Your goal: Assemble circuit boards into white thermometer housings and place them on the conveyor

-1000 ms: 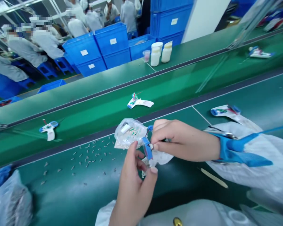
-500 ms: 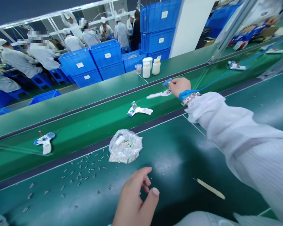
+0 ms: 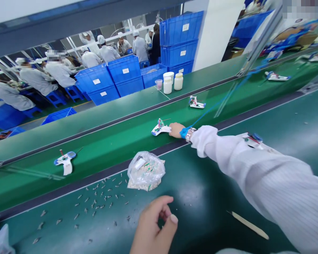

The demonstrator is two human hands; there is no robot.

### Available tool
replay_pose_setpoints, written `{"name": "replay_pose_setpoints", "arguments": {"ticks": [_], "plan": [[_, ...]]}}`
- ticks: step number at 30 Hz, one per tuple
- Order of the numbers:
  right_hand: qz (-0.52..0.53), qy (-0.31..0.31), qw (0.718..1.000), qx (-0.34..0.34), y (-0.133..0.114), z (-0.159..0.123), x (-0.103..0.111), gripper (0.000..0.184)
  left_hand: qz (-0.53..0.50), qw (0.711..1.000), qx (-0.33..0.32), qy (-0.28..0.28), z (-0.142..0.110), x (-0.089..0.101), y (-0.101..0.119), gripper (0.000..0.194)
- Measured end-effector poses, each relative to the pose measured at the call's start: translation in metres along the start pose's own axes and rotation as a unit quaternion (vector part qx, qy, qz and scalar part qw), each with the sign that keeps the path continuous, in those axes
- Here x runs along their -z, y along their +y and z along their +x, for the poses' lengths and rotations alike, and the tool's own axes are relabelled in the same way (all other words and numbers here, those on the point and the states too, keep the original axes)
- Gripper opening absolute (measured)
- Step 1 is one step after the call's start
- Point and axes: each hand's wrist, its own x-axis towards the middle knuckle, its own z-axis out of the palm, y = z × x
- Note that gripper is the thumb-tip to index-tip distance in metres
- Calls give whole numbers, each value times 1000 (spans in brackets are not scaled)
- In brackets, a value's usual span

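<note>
My right hand (image 3: 176, 129) reaches out over the green conveyor belt (image 3: 116, 141) and closes on the handle of a white gun-shaped device (image 3: 159, 127) with blue and red parts. A blue wrist strap (image 3: 184, 132) with a cord sits on that wrist. My left hand (image 3: 153, 225) hovers low over the dark green table (image 3: 196, 190), fingers loosely curled and apart, with nothing visible in them. Just beyond it lies a clear plastic bag of small parts (image 3: 145, 171).
Several small metal parts (image 3: 95, 203) lie scattered left of the bag; a beige stick (image 3: 250, 224) lies at right. More white devices rest on the belt (image 3: 65, 160) (image 3: 196, 103) and by my right sleeve (image 3: 250, 138). White bottles (image 3: 172, 83), blue crates (image 3: 116, 76) and workers in white stand beyond.
My right hand set a device down farther up the belt, then drew back to the nearer device. My left hand let go and stayed low over the table.
</note>
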Motion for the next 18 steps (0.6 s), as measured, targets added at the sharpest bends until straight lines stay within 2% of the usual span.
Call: {"name": "replay_pose_setpoints", "arguments": {"ticks": [3, 6, 9, 13, 18], "plan": [[28, -40, 997, 58, -14, -32, 12, 24, -126, 989, 40, 62, 10, 4, -3, 23], [68, -108, 981, 146, -34, -80, 18, 29, -257, 957, 59, 124, 23, 5, 1, 33], [109, -183, 950, 228, -54, -123, 20, 29, -352, 928, 68, 100, 29, 3, 10, 42], [164, -205, 909, 322, -66, -152, 16, 23, -395, 913, 85, 52, 20, 0, 21, 39], [190, -222, 896, 335, -69, -163, 7, 22, -371, 925, 58, 59, 11, 1, 18, 40]]}}
